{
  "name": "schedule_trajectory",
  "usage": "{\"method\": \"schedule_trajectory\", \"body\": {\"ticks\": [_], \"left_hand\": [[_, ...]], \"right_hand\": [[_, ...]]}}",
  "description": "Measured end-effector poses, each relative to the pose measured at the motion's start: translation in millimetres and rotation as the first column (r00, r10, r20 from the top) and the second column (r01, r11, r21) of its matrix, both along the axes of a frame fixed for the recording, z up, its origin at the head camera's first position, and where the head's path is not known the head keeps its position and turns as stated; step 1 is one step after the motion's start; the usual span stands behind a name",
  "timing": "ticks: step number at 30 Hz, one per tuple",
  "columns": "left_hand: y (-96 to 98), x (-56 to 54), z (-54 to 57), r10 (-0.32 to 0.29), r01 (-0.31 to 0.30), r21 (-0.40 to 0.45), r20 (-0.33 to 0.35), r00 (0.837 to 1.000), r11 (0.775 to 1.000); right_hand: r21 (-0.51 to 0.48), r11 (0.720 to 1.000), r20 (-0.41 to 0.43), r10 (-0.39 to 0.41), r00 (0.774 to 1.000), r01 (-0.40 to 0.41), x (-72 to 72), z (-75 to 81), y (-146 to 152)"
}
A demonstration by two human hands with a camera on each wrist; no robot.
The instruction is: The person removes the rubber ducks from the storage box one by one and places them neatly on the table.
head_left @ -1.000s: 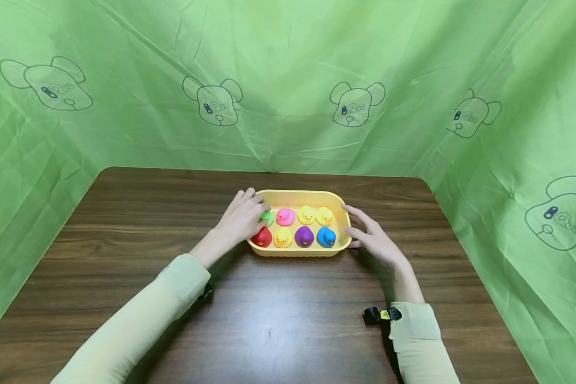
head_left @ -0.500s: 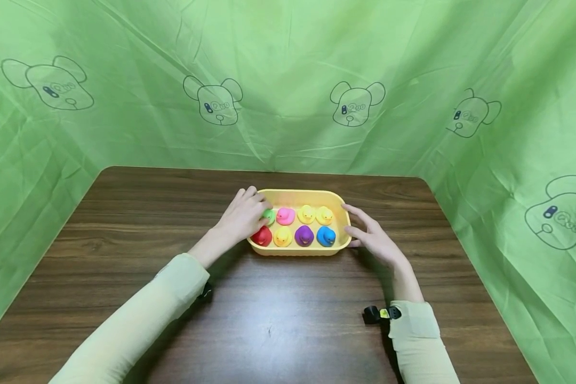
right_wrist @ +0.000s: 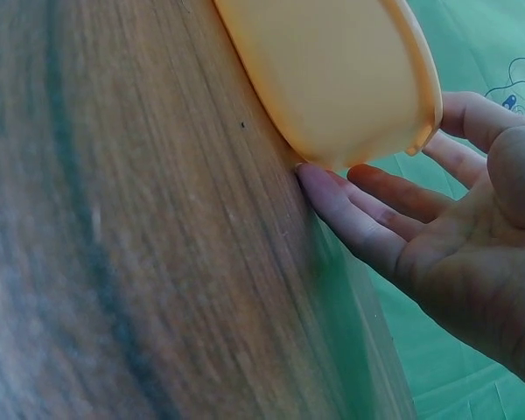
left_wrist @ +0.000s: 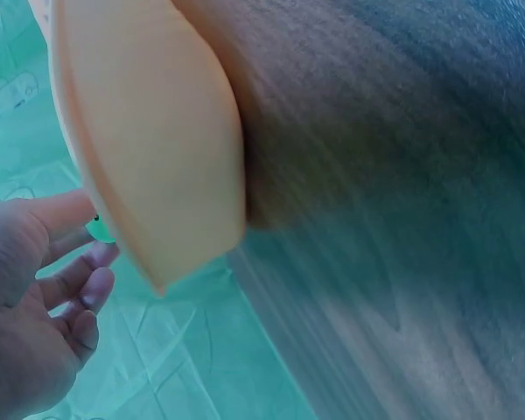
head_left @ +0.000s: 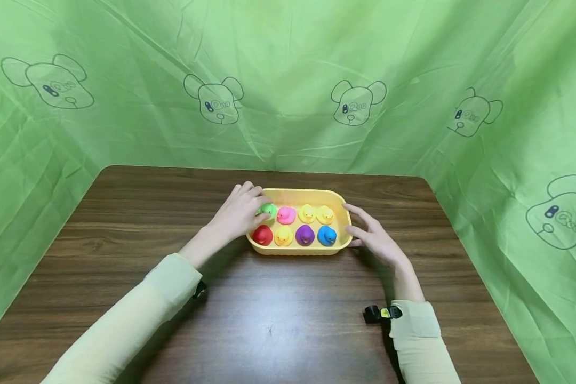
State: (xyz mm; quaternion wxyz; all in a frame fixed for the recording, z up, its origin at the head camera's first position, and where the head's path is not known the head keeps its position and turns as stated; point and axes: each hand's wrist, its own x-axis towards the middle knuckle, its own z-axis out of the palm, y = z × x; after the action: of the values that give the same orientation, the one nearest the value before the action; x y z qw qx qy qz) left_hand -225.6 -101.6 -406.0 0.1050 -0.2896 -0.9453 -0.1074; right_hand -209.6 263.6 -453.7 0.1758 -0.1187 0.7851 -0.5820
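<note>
My left hand (head_left: 237, 209) reaches over the left end of a yellow plastic tray (head_left: 300, 252) and pinches a green toy duck (head_left: 268, 210) between thumb and fingers. In the left wrist view, a bit of the green duck (left_wrist: 100, 230) shows beside the tray's rim. At the opposite end, my right hand (head_left: 376, 237) rests fairly straight fingers against the tray's outer wall, with the thumb near the rim. Inside the tray sit a red duck (head_left: 262, 235), a pink duck (head_left: 286, 215), a purple duck (head_left: 304, 235), a blue duck (head_left: 326, 236) and three yellow ducks (head_left: 283, 236).
The tray stands toward the back of a dark wood-grain table (head_left: 269, 320). Green cloth (head_left: 288, 133) printed with mouse-like heads hangs behind and along both sides. A small black wrist camera (head_left: 373, 314) is strapped at the right sleeve.
My left hand has drawn slightly up and left, and the green duck has risen a little with it, exposing more of the red duck. My right hand stays put.
</note>
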Motion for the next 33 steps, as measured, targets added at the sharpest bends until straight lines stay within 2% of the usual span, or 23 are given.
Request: {"method": "schedule_trajectory", "body": {"ticks": [10,19,24,33], "left_hand": [[-8.5,3.4,15.8,-0.035,0.037,0.052,-0.029,0.999,0.998],[-27.2,7.1,27.2,-0.040,0.044,0.083,-0.044,0.998,0.996],[-41.6,7.9,28.4,-0.039,0.041,0.105,-0.028,0.999,0.994],[-60.3,10.3,28.6,0.003,-0.005,0.117,0.014,1.000,0.993]], "right_hand": [[-0.013,1.000,0.011,-0.008,1.000,0.008,-0.9,-0.9,3],[-0.021,1.000,0.008,-0.007,1.000,0.007,-0.8,-0.8,2],[-0.029,1.000,0.018,-0.008,1.000,0.008,-2.5,-2.9,1],[-0.010,1.000,0.021,-0.010,1.000,0.010,-3.2,-4.3,2]]}}
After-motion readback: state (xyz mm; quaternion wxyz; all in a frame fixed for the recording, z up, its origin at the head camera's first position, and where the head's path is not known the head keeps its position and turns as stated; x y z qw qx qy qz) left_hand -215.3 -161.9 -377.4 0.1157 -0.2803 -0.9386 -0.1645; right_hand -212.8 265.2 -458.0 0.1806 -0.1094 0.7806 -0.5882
